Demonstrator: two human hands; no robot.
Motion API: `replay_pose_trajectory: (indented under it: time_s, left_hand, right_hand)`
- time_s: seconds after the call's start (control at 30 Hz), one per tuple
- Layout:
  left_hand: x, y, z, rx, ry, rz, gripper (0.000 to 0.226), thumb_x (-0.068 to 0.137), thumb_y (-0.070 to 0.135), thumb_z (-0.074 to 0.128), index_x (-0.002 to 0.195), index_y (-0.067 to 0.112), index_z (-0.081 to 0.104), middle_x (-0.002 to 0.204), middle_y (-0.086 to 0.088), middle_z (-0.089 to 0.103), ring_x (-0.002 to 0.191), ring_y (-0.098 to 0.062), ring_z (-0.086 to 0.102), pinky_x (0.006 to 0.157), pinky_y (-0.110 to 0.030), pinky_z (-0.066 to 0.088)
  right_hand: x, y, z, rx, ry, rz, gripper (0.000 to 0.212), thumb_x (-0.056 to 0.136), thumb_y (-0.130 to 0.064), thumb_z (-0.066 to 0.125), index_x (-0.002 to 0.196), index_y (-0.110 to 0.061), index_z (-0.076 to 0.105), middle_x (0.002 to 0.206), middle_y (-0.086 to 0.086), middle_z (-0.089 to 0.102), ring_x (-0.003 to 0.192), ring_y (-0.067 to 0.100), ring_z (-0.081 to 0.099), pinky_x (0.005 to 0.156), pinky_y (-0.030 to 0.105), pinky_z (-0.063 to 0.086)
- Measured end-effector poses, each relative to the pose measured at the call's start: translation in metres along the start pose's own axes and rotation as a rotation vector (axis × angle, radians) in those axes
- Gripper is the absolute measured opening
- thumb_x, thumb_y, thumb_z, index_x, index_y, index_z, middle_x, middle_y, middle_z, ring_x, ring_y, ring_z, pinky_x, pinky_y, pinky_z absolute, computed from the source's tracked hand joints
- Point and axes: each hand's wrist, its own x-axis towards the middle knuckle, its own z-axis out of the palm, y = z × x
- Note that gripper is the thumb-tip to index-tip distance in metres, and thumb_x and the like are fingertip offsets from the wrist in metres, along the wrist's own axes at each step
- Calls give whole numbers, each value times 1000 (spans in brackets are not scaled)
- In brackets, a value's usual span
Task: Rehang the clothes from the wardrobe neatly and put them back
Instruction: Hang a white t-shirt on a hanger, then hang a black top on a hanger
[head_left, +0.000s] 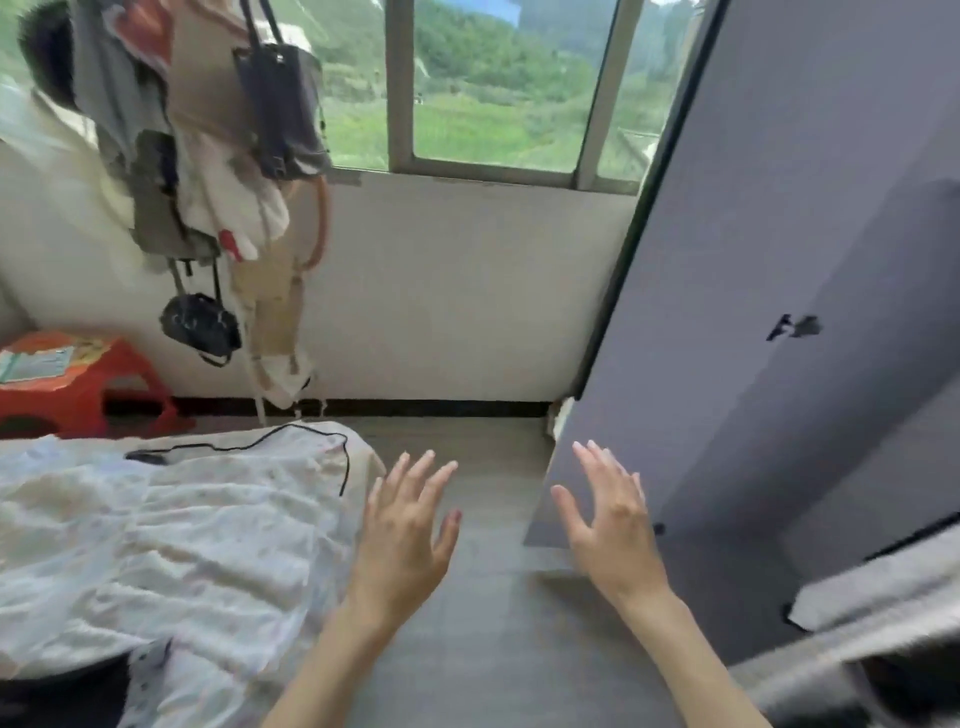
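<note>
Both my hands hover over the grey floor, empty, with fingers spread. My left hand (408, 525) is beside the corner of a bed covered with a white rumpled sheet (156, 530). My right hand (608, 514) is in front of the lower edge of the grey wardrobe door (753, 260), which stands ajar on the right; whether it touches the door I cannot tell. A grey garment (883, 587) lies at the lower right. The wardrobe's inside is hidden.
Bags and clothes hang in a bundle (223, 156) at the upper left by the window (498, 83). A red plastic stool (78, 384) stands against the wall. A black cable (291, 441) lies across the bed. A person in white (47, 171) is at far left.
</note>
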Motion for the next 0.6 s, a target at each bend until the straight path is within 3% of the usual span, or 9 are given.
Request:
replay_pose_trajectory:
  time_s: [0.1,0.3,0.43,0.5,0.6]
  left_hand:
    - [32,54,39,-7,-75,123,43,85,37,38,127,26,43,130,-9,55,127,-26,37,95,-56,42]
    - [88,160,101,-78,-206,358,45,88,36,35,128,20,48,132,-9,53,127,-33,43,99,-53,36]
    - [96,198,152,-125,-360,488,45,89,36,34,129,21,48,134,-6,52,129,-32,43,101,-49,35]
    - [111,207,175,-114,-400,566,46,89,35,32,130,22,47,134,-6,52,129,-32,43,100,-48,33]
    - [151,226,201,-104,-427,655,48,88,37,32,130,20,50,134,-7,52,128,-34,44,100,-48,34]
  right_hand:
    - [-1,52,-39,-40,74,105,53,92,-31,54,141,-18,37,149,1,33,140,15,23,114,32,2]
    - [-10,129,-105,-103,227,323,52,94,-34,51,141,-18,36,150,1,31,141,14,22,116,35,4]
    - [-21,174,-126,-179,320,471,67,85,-54,33,136,-13,45,143,8,42,135,23,35,111,51,26]
    - [-23,200,-140,-225,392,565,65,85,-52,36,134,-10,48,138,11,48,131,27,41,105,55,33]
    - [-20,230,-164,-297,457,691,54,92,-38,51,138,-11,42,142,10,43,134,25,36,110,49,24]
